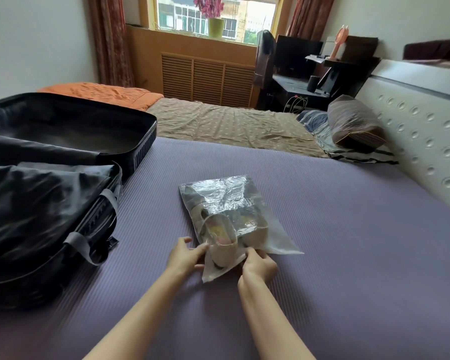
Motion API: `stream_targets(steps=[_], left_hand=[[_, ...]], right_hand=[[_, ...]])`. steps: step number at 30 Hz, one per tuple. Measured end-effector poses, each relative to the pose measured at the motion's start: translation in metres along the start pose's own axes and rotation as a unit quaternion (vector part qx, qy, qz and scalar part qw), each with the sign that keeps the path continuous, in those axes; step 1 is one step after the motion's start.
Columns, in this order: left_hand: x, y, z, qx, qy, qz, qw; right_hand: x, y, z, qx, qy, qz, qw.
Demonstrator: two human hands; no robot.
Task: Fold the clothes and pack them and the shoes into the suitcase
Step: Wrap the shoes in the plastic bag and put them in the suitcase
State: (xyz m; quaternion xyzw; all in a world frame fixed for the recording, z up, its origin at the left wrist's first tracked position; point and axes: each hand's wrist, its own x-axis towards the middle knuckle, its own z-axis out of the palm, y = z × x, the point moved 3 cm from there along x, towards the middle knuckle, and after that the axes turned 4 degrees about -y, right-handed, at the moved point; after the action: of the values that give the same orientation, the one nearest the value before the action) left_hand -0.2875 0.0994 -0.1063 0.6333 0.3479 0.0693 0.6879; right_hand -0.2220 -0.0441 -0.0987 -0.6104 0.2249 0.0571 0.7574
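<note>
A clear plastic bag (226, 201) lies on the purple mat in front of me, with a pair of beige shoes (225, 242) showing through it. My left hand (186, 254) pinches the bag's near left edge beside a shoe. My right hand (259, 265) grips the near edge on the right. An open black suitcase (130, 157) lies at the left, both halves lined with dark fabric; the near half has grey straps. No loose clothes are in sight.
The purple mat (335, 229) covers the near bed. Beyond it are a tan sheet (226, 120), an orange blanket (102, 93) and a striped pillow (353, 123). A white headboard (421, 120) runs along the right, with a dark desk (309, 81) behind.
</note>
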Motion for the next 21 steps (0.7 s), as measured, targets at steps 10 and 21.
stream_targets(steps=[10,21], left_hand=[[-0.027,-0.013,0.038,-0.124,-0.053,0.018,0.991],[0.043,0.032,-0.07,0.274,0.17,0.113,0.94]], right_hand=[[0.034,-0.013,-0.018,-0.029,-0.098,-0.02,0.995],[0.042,-0.008,-0.032,-0.002,-0.129,0.043,0.991]])
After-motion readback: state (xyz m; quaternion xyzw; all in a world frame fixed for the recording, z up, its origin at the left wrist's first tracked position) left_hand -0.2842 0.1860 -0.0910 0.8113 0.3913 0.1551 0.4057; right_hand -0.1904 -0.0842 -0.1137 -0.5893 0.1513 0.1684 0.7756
